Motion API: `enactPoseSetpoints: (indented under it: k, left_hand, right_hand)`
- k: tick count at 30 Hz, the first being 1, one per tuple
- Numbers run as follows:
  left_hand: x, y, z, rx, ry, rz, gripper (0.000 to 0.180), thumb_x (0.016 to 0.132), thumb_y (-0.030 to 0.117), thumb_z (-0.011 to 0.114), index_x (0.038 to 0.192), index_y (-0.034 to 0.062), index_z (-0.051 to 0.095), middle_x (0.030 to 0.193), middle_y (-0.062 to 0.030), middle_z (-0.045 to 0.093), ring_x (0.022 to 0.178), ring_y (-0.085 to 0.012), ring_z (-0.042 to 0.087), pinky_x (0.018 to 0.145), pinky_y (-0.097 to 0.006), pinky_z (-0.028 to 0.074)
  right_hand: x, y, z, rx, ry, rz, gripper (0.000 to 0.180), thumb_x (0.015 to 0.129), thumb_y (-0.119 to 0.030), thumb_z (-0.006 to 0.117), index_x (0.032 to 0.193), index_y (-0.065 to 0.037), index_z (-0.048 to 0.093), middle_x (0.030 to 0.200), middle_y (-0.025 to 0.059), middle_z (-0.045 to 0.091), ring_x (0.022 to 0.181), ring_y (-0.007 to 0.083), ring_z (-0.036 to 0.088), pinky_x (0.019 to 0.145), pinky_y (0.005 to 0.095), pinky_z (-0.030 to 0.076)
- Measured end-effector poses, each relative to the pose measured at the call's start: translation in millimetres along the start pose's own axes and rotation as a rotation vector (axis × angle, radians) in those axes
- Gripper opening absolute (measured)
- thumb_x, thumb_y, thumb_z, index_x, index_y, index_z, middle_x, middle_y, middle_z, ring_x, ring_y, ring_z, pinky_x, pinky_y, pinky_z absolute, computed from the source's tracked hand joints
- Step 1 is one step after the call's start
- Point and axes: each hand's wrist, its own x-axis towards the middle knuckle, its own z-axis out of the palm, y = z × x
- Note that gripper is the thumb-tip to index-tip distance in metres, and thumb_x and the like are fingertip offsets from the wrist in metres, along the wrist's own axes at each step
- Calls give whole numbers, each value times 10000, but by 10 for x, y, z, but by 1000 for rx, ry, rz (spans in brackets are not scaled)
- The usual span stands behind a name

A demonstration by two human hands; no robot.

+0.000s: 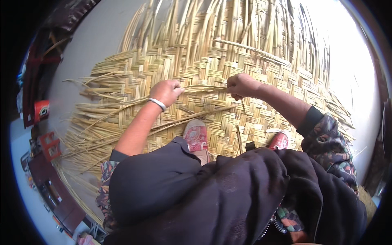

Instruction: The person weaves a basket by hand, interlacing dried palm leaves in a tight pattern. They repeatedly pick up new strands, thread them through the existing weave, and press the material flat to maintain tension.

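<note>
A few thin straw-coloured reed strips stretch between my two hands above a large woven reed mat. My left hand, with a pale bracelet at the wrist, is closed on their left part, and the strips trail on past it to the left. My right hand pinches them at the other end, and a short dark end hangs below its fingers. Just under my hands, a longer loose reed lies slantwise over the weave.
Unwoven reed ends fan out at the mat's left, and more long ones run off its far side. My red patterned shoes stand on the mat. A red box, a red stool-like frame and dark furniture are at the left.
</note>
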Motion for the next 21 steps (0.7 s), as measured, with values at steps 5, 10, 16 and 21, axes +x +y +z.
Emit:
enactPoseSetpoints:
  k: [5, 10, 16, 21]
  left_hand:
    - [-52, -60, -149, 149, -96, -3, 240, 774, 303, 660, 811, 68, 684, 723, -121, 639, 650, -244, 604, 626, -348, 471]
    - [-73, -298, -353, 193, -89, -13, 252, 789, 351, 619, 811, 109, 687, 750, -136, 645, 706, -309, 612, 652, -400, 474]
    - [-77, -198, -477, 372, -35, -111, 244, 811, 333, 601, 837, 105, 685, 801, -148, 649, 751, -332, 609, 667, -425, 473]
    - [-43, -233, -442, 344, 29, -22, 233, 819, 321, 596, 846, 107, 683, 816, -150, 648, 772, -342, 610, 675, -436, 475]
  right_hand:
    - [-78, 83, -65, -327, -5, 69, 230, 914, -280, 542, 910, -65, 625, 731, 60, 648, 643, 131, 643, 637, 284, 532]
    - [-250, 273, -367, -482, 110, 62, 212, 892, -265, 549, 864, -73, 636, 722, 69, 638, 662, 181, 630, 723, 355, 505]
    - [-357, 381, -590, -381, 46, 107, 242, 906, -281, 544, 850, -63, 631, 691, 49, 651, 646, 145, 646, 653, 317, 508]
    - [-614, 212, -730, -467, 60, 77, 236, 895, -284, 562, 864, -63, 640, 688, 45, 649, 633, 144, 647, 638, 321, 512]
